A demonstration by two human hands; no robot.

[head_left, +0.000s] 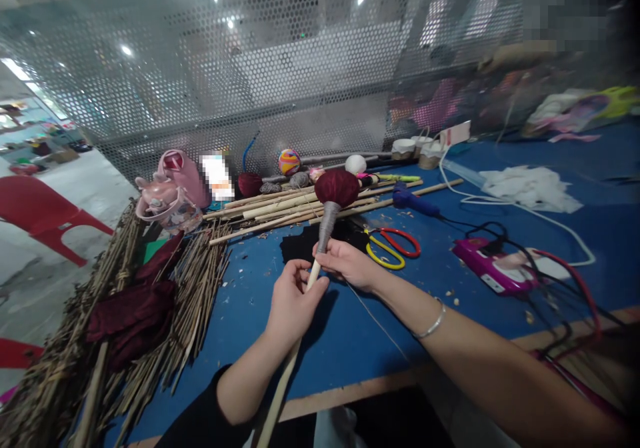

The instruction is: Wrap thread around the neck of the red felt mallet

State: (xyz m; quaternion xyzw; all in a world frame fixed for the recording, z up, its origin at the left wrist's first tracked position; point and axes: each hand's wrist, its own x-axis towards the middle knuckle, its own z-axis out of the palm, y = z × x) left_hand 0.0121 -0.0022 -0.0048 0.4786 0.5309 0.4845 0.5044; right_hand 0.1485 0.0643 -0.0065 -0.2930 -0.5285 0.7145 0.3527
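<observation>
A pale wooden stick (285,381) slants up from the lower edge, topped by a rounded dark red cloth head (337,188). Grey thread (327,225) is wound tightly round the neck below that head. My left hand (295,301) is closed round the stick, just under the winding. Higher up, my right hand (347,261) pinches the lower end of the wound part, its fingertips partly hidden. A loose thread (375,318) trails from there down to the right. Scissors (393,247) with one red and one yellow handle lie beyond my right hand, beside black cloth (295,241).
Peeled sticks (280,208) lie across the blue table (425,338). Thin twigs (195,308) and dark red cloth (133,318) are on the left. A blue glue gun (413,200), a purple power strip (493,267) with cables, and white material (530,188) lie right. Perforated metal (280,68) stands behind.
</observation>
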